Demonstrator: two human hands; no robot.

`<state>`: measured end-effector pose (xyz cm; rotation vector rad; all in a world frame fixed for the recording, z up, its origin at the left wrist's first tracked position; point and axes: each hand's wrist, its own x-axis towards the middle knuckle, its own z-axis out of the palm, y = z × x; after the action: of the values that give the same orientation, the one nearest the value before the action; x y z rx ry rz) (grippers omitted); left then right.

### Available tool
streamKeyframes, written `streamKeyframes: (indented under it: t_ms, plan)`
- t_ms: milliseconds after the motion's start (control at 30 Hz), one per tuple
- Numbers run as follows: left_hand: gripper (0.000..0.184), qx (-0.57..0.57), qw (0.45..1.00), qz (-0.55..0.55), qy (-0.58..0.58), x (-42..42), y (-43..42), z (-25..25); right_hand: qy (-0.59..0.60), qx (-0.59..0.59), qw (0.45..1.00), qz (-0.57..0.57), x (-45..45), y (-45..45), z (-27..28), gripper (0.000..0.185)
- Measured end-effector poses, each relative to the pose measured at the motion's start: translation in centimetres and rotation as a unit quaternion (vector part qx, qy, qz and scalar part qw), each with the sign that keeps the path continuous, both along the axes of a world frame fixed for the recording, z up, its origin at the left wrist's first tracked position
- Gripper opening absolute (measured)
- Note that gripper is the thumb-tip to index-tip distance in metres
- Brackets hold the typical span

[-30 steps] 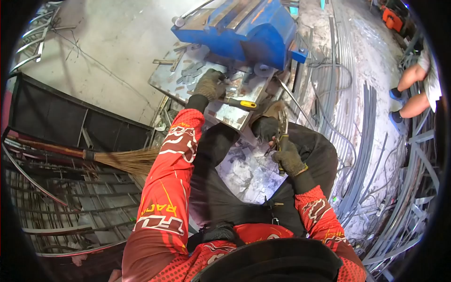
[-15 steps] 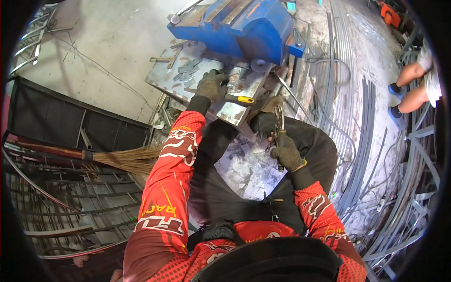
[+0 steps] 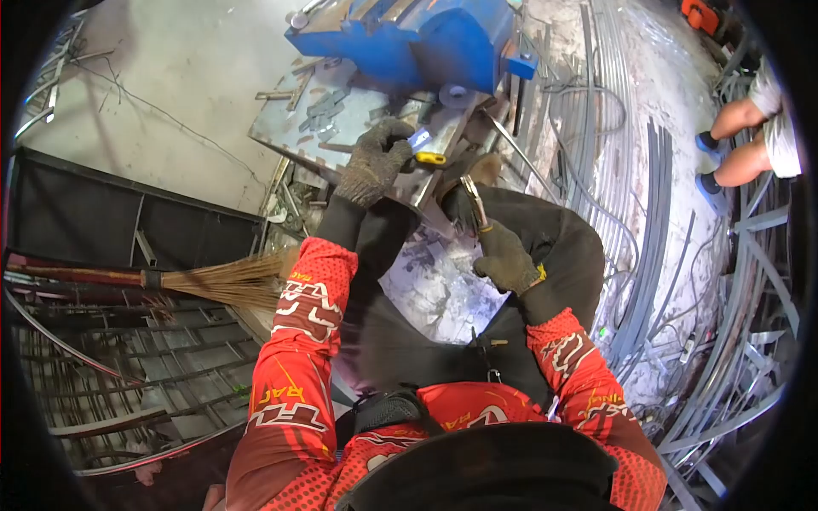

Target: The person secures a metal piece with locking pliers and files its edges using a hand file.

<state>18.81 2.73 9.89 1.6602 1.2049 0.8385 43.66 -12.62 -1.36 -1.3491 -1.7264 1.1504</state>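
My left hand (image 3: 375,162), in a dark knit glove, is closed with a small shiny flat metal piece (image 3: 418,139) at its fingertips. It is above the near edge of a metal worktable (image 3: 281,128). Just beyond its fingers lies a tool with a yellow-and-black handle (image 3: 431,158). My gloved right hand (image 3: 507,258) is wrapped round a pair of silver-jawed pliers (image 3: 474,203), held upright above my right thigh. On the tabletop are several small flat metal pieces (image 3: 322,112).
A large blue metal machine (image 3: 409,51) stands on the table's far side. Long metal bars (image 3: 652,247) and a cable cover the floor at right, near another person's legs (image 3: 737,170). A straw broom (image 3: 226,277) lies at left over metal frames.
My left hand has lifted off the tabletop toward me, now with the small metal piece. My right hand and the pliers have moved slightly left and up. The camera view has shifted a little.
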Motion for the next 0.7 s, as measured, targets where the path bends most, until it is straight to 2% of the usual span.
streamKeyframes:
  t_ms: [33,100,133,233,467,533,700]
  plan:
    - [0.025,-0.057,0.998,-0.004,-0.03,0.4,-1.1,0.1,-0.002,-0.007,1.0,-0.001,-0.3,-0.4,-0.1,0.06]
    - [0.023,-0.057,0.998,0.011,-0.037,0.8,-2.3,-1.0,0.027,-0.05,0.998,0.004,-0.6,-0.7,-0.3,0.068]
    - [0.024,-0.05,0.998,-0.011,-0.03,1.0,-2.7,-1.4,0.04,-0.029,0.999,-0.016,-0.9,-1.0,-1.4,0.074]
    - [0.024,-0.05,0.998,-0.03,-0.024,2.2,-3.9,-1.9,0.033,-0.031,0.999,-0.014,-1.3,-1.3,-0.9,0.076]
    - [0.025,-0.091,0.995,-0.029,-0.041,3.3,-5.1,-2.0,0.014,-0.001,1.0,-0.011,-0.8,-1.4,0.1,0.074]
    - [0.021,-0.138,0.985,-0.032,-0.095,3.7,-5.3,-2.0,0.018,-0.008,1.0,-0.013,-0.8,-1.4,0.3,0.074]
    - [0.028,-0.119,0.99,-0.041,-0.064,3.5,-4.8,-2.6,0.019,-0.01,1.0,-0.018,-0.9,-1.5,0.1,0.074]
